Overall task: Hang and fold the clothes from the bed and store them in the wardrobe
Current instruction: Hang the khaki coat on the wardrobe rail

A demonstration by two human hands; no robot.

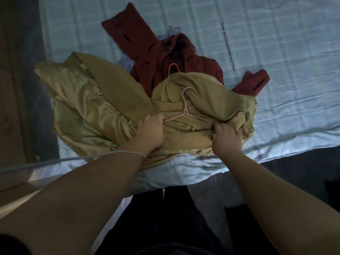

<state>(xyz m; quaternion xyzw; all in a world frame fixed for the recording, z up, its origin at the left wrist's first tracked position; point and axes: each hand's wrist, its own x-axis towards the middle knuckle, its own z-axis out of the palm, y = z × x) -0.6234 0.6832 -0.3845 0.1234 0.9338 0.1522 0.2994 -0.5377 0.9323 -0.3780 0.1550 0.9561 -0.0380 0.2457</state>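
A tan coat (pixel 103 100) with a shiny lining lies crumpled on the pale blue bed (pixel 276 52), near its front edge. On top of it sits a pink wire hanger (pixel 185 109), hook pointing away from me. My left hand (pixel 151 129) grips the coat fabric at the hanger's left arm. My right hand (pixel 225 135) grips the fabric at the hanger's right arm. Behind the tan coat lies a dark red coat (pixel 152 46) spread flat, with an orange hanger hook (pixel 173 68) showing at its collar.
A light blue garment (pixel 127 62) peeks out from under the red coat. Dark floor (pixel 36 89) and a brown wooden surface (pixel 11 70) lie to the left of the bed. A thin cord (pixel 73 158) runs across my left wrist.
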